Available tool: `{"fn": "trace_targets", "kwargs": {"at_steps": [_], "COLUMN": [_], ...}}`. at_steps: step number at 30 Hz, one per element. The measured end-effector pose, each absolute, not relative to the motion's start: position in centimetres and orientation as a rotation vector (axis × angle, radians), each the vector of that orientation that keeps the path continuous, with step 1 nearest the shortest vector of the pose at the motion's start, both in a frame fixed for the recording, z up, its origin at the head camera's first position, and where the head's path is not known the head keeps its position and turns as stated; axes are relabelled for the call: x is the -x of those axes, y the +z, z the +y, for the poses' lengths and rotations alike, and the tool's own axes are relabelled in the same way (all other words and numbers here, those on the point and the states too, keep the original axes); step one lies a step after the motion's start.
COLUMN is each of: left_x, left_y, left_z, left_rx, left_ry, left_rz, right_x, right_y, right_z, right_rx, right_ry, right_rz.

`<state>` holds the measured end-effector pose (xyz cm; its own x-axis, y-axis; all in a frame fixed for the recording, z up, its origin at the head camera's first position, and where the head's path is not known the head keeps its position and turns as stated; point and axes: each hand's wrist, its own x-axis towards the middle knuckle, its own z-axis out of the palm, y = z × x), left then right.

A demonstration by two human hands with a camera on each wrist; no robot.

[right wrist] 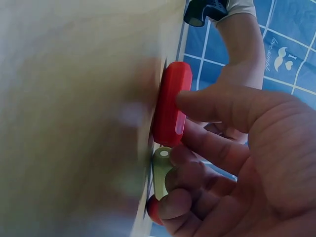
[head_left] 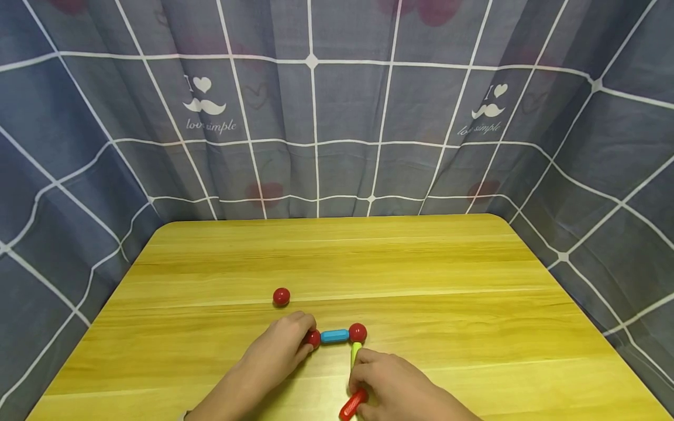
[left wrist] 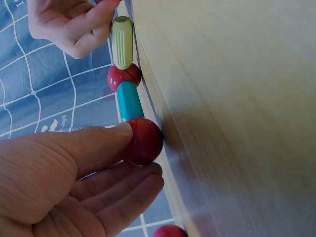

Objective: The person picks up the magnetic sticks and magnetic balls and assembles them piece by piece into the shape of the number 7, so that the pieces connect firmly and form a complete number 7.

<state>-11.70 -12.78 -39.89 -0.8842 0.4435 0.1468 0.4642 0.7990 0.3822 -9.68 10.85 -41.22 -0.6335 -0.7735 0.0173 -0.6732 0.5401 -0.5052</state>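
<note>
My left hand [head_left: 281, 346] pinches a red ball [left wrist: 144, 141] between thumb and fingers. From that ball a blue rod [head_left: 334, 336] runs to a second red ball [head_left: 358, 332]. A yellow-green rod [left wrist: 122, 43] extends from the second ball toward the near side, partly covered by my right hand [head_left: 395, 386] in the head view. Between its thumb and index finger, the right hand pinches a red rod [right wrist: 172, 103]. One end of this red rod is close to the free end of the yellow-green rod, which shows a small round metal-like spot in the right wrist view.
A loose red ball [head_left: 281, 296] lies on the wooden table [head_left: 447, 275], beyond the left hand. Grey-blue curtains [head_left: 342, 117] with white grid lines hang behind the table and along both sides.
</note>
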Motion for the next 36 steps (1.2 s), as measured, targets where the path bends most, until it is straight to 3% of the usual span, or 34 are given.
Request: {"fn": "trace_targets", "kwargs": {"at_steps": [11,28,36], "left_x": [11.7,11.7,11.4], "left_y": [-40.0,-40.0,-39.6], "left_z": [-12.7,-12.7,-12.6], "left_rx": [0.740,0.745,0.718], "left_ry": [-0.659,-0.646,-0.609], "left_rz": [-2.935,-2.927,-2.913], "right_x": [9.5,9.4,12.3], "right_y": [-41.4,-41.3,-41.0], "right_z": [10.2,9.3,11.4], "right_rx": [1.318,1.109,1.375], "right_ry": [-0.707,-0.995,-1.047], "right_rz": [2.555,2.476,2.601]}}
